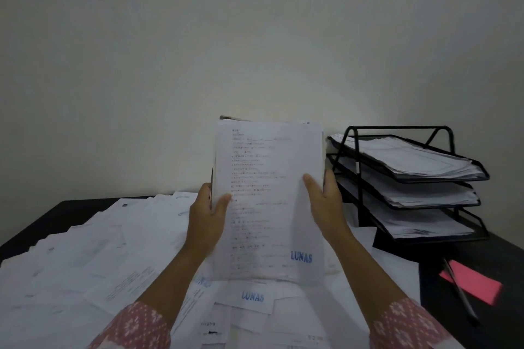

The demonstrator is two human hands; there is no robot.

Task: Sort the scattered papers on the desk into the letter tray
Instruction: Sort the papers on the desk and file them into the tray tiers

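Note:
I hold a stack of white printed papers (266, 201) upright in front of me, its front sheet stamped "LUNAS" in blue. My left hand (205, 218) grips the stack's left edge, thumb on the front. Its right edge is held by my right hand (324, 201), thumb across the front sheet and fingers behind. The stack's lower edge stands on the scattered papers (93, 252) that cover the dark desk. A black wire three-tier letter tray (442, 178) stands to the right against the wall, with papers in each tier.
A pink sticky pad (479, 286) lies on the dark desk (453, 317) at the right, with a grey pen (459, 289) across it. More loose sheets, one stamped "LUNAS" (252, 297), lie under my arms. A plain pale wall rises behind the desk.

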